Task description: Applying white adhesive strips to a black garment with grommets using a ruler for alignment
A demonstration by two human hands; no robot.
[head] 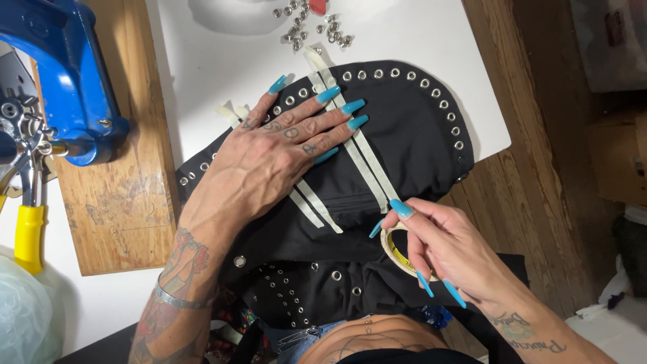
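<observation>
A black fabric piece (418,138) with a row of metal eyelets along its curved edge lies on a white tabletop (431,40). Pale tape strips (367,158) run across the fabric. My left hand (276,152) lies flat on the fabric, fingers spread, pressing over the strips. My right hand (451,249) holds a small roll of pale tape (394,246) at the fabric's near edge, fingertips pinching near the strip ends.
Loose metal eyelets (310,27) are piled at the back of the table. A blue hand press (64,74) stands on a wooden board (121,195) at left, with a yellow-handled tool (28,236) beside it. Wooden floor lies to the right.
</observation>
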